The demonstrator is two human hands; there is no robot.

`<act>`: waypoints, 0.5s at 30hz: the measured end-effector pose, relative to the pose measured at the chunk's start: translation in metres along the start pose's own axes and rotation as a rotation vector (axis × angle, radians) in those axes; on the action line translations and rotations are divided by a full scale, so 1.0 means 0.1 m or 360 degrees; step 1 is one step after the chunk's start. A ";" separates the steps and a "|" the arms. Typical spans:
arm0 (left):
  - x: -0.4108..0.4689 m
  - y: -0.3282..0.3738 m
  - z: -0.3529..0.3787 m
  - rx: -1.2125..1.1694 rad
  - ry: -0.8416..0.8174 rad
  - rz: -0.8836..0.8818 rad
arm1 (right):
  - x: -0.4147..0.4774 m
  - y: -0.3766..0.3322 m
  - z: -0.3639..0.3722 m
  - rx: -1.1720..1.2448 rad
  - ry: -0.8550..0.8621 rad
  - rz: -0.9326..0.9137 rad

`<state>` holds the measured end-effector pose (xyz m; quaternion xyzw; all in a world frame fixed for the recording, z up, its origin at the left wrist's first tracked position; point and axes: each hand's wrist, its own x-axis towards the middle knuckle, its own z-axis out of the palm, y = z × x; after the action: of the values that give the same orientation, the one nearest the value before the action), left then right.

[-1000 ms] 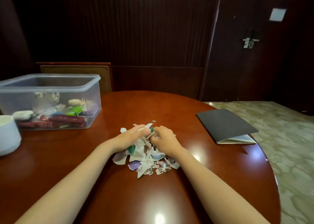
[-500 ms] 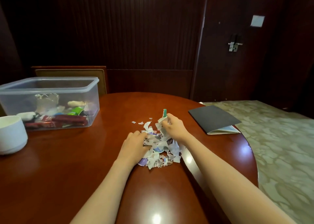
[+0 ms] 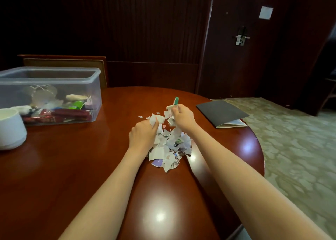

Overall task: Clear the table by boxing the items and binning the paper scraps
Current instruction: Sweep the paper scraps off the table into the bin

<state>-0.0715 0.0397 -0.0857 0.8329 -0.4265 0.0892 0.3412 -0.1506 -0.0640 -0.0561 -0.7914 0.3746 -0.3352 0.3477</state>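
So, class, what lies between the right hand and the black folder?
Only bare table shows between right hand and black folder, in the head view.

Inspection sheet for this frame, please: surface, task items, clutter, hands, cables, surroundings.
Surface: glossy round wooden table, glare spots.
Job's things: paper scraps heaped mid-table; clear box at left, holding items; no bin in view.
Clutter: white cup by the box; dark folder at right edge.
Hands: left hand grips scraps at pile's left; right hand grips scraps at its far side.
Cables: nothing seen.
Surroundings: chair back behind box, panelled wall, door, patterned carpet.
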 end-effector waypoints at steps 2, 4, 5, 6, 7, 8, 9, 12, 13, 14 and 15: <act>0.01 -0.01 0.00 -0.0168 0.0022 -0.0035 | -0.02 -0.03 0.02 -0.0015 0.0044 0.0014; 0.04 -0.04 0.02 -0.0342 0.0024 -0.0086 | -0.03 -0.06 0.02 0.0000 0.0092 0.0046; 0.05 -0.06 0.03 -0.0398 0.0026 -0.0117 | -0.03 -0.08 0.02 0.0001 0.0121 0.0059; 0.07 -0.07 0.03 -0.0437 0.0029 -0.0148 | -0.02 -0.10 0.01 0.0001 0.0151 0.0067; 0.09 -0.08 0.03 -0.0469 0.0039 -0.0180 | -0.01 -0.11 -0.01 0.0015 0.0186 0.0072; 0.11 -0.08 0.03 -0.0492 0.0047 -0.0213 | 0.01 -0.13 -0.02 0.0049 0.0219 0.0086; 0.12 -0.07 0.02 -0.0508 0.0052 -0.0253 | 0.03 -0.14 -0.03 0.0092 0.0250 0.0103; 0.17 -0.02 0.00 -0.0516 0.0024 -0.0351 | 0.07 -0.14 -0.03 0.0198 0.0311 0.0177; 0.18 -0.01 0.00 -0.0521 0.0002 -0.0363 | 0.08 -0.13 -0.03 0.0220 0.0327 0.0207; 0.20 0.01 -0.01 -0.0532 -0.0015 -0.0365 | 0.08 -0.13 -0.03 0.0240 0.0338 0.0237; 0.23 0.01 0.00 -0.0544 -0.0027 -0.0368 | 0.09 -0.12 -0.04 0.0256 0.0345 0.0260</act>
<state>-0.0584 0.0246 -0.0746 0.8069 -0.3398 -0.0312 0.4821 -0.1453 -0.0666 -0.0423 -0.6871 0.4450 -0.4183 0.3936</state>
